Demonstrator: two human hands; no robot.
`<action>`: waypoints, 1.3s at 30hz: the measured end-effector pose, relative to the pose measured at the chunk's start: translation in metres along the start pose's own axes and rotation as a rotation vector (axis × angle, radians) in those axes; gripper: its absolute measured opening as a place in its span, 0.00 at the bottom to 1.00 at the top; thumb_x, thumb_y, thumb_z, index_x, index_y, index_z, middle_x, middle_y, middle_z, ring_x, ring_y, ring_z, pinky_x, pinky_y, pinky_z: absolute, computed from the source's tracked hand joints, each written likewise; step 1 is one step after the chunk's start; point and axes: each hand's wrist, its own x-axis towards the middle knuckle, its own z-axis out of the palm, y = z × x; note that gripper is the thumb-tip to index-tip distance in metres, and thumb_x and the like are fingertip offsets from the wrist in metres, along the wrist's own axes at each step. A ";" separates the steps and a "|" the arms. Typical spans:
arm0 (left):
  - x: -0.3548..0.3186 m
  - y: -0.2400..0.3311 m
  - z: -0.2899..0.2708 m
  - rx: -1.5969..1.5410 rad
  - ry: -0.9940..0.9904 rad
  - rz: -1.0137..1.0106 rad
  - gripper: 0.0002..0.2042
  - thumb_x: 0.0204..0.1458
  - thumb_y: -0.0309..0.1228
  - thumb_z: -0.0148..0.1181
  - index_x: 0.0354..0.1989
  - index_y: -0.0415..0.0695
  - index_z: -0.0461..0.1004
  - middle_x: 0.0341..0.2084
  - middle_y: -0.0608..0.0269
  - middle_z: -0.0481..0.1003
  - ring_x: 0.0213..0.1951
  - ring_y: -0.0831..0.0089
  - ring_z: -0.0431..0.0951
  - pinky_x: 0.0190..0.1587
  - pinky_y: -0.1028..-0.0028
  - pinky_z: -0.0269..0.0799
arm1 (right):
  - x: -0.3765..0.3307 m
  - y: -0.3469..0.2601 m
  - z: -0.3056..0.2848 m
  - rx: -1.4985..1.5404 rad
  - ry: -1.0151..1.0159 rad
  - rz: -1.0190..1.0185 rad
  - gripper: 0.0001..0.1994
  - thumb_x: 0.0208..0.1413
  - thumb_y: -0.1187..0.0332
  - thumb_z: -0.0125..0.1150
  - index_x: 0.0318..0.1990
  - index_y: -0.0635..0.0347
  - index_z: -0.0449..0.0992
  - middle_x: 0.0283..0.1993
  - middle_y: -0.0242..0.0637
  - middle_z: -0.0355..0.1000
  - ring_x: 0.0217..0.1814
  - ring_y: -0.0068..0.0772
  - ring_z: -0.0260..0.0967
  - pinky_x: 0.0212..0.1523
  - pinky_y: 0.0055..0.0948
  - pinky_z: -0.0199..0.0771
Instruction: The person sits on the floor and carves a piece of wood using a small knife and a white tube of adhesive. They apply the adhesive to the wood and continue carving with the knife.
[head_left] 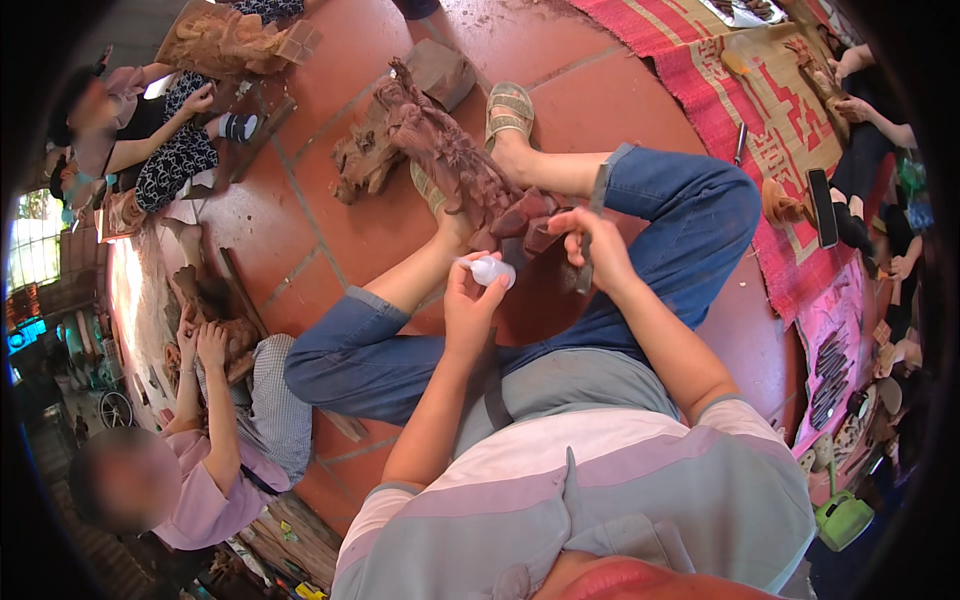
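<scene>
I sit on a red tiled floor with a brown carved wooden figure [430, 150] propped between my feet and legs. My left hand [472, 300] holds a small white squeeze bottle [492, 270] just below the carving's base. Close to the same end of the carving, my right hand [592, 245] grips a thin dark tool [584, 272], fingers closed around it. My legs in blue rolled jeans [690, 210] frame the piece, and my sandalled foot [508, 110] rests beside it.
At upper left a person works on another carving [225, 40]. At lower left a second person holds a carved piece [225, 335]. Red patterned mats [760, 100] lie at right with tools and a third person's hand [855, 108]. A green container [842, 517] stands at lower right.
</scene>
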 end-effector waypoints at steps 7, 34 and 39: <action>-0.026 -0.033 -0.012 0.405 0.026 -0.157 0.21 0.50 0.31 0.65 0.52 0.39 0.69 0.37 0.62 0.75 0.38 0.80 0.74 0.41 0.78 0.71 | -0.005 -0.029 -0.013 -0.111 -0.030 -0.014 0.25 0.67 0.50 0.32 0.51 0.64 0.67 0.45 0.39 0.70 0.33 0.24 0.72 0.34 0.20 0.76; -0.024 -0.034 -0.008 0.526 0.012 -0.319 0.24 0.42 0.36 0.70 0.49 0.42 0.74 0.32 0.63 0.78 0.33 0.78 0.76 0.38 0.77 0.73 | -0.013 0.002 0.037 -0.804 -0.106 -0.469 0.05 0.47 0.77 0.65 0.32 0.64 0.75 0.29 0.38 0.71 0.30 0.30 0.70 0.31 0.26 0.70; -0.022 -0.059 -0.018 0.531 0.012 -0.244 0.24 0.43 0.34 0.70 0.50 0.41 0.74 0.32 0.64 0.77 0.32 0.80 0.76 0.37 0.78 0.73 | -0.015 0.005 0.039 -0.845 -0.125 -0.488 0.05 0.46 0.76 0.65 0.32 0.63 0.75 0.28 0.40 0.70 0.30 0.37 0.69 0.32 0.29 0.69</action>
